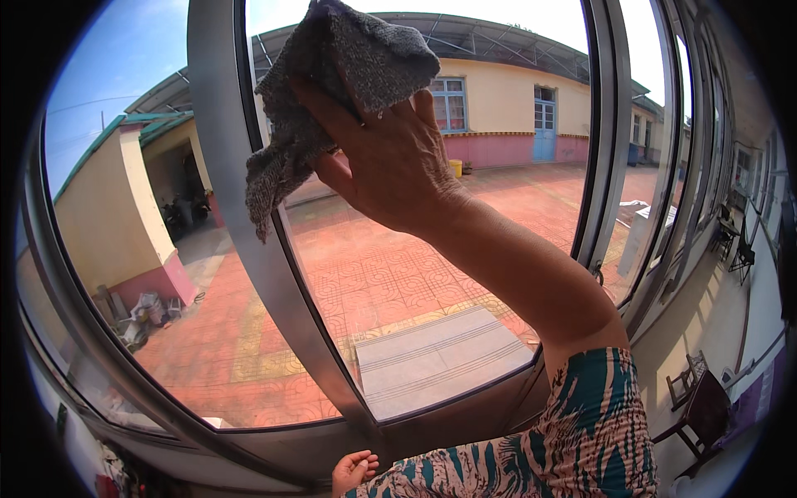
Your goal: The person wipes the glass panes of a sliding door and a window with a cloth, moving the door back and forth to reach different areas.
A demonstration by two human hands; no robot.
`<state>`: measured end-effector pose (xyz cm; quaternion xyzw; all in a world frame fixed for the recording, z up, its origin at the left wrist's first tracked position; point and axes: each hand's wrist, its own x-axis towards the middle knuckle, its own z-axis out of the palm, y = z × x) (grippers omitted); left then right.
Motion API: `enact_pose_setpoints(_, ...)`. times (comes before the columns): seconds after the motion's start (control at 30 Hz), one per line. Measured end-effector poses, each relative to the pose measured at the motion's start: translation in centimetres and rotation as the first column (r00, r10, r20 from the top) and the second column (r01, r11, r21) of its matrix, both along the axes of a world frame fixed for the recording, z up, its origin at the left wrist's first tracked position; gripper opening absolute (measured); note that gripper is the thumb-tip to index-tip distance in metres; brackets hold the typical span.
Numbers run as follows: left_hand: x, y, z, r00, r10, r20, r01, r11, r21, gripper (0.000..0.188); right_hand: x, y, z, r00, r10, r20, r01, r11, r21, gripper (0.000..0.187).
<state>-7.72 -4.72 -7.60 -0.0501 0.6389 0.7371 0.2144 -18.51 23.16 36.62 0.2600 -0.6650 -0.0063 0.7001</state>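
Observation:
A grey towelling cloth (pixel 349 62) is bunched under my right hand (pixel 386 158), which presses it to the upper part of the window pane near the metal upright (pixel 278 274). My fingers are partly buried in its folds, and one corner of the cloth hangs down over the upright. My right arm reaches up from the lower right in a patterned sleeve (pixel 602 407). Low in the view, my left hand (pixel 354 471) is near the bottom window rail (pixel 282 452); its fingers are curled in, and nothing shows in them.
Metal frames surround the panes. Outside lie a red paved yard (pixel 415 266), a pale striped slab (pixel 444 357) by the window, and a cream and pink building (pixel 515 100). Inside, at the right, a dark chair (pixel 706 407) stands along the corridor.

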Motion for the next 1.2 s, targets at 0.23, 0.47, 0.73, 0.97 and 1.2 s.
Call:
enact_pose_setpoints(0.23, 0.8, 0.5, -0.6, 0.992, 0.121, 0.018, -0.12, 0.992, -0.033, 0.026, 1.0, -1.6, 9.0, 0.986, -0.164, -0.015, 0.162, 0.983, -0.086, 0.068)
enact_pose_setpoints(0.47, -0.9, -2.9, -4.3, 0.993, 0.074, -0.093, -0.071, 0.997, 0.033, 0.025, -0.3, -2.6, -6.0, 0.995, 0.084, 0.058, -0.087, 0.995, 0.049, 0.045)
enact_pose_setpoints(0.73, -0.7, -1.2, -3.0, 0.995, 0.064, -0.079, -0.061, 0.997, 0.045, 0.023, 0.4, 8.2, 6.0, 0.943, -0.186, -0.274, 0.159, 0.98, -0.119, 0.058)
enact_pose_setpoints(0.97, 1.8, -0.5, 0.1, 0.993, 0.085, 0.085, -0.085, 0.996, -0.002, 0.026, 4.0, 21.4, 0.8, 0.903, -0.355, -0.243, 0.314, 0.93, -0.194, 0.052)
enact_pose_setpoints(1.2, 2.3, -1.3, -0.2, 0.998, -0.051, 0.041, 0.05, 0.999, 0.02, 0.026, 5.4, 17.6, -21.6, 0.958, -0.257, 0.128, 0.287, 0.862, -0.417, 0.061)
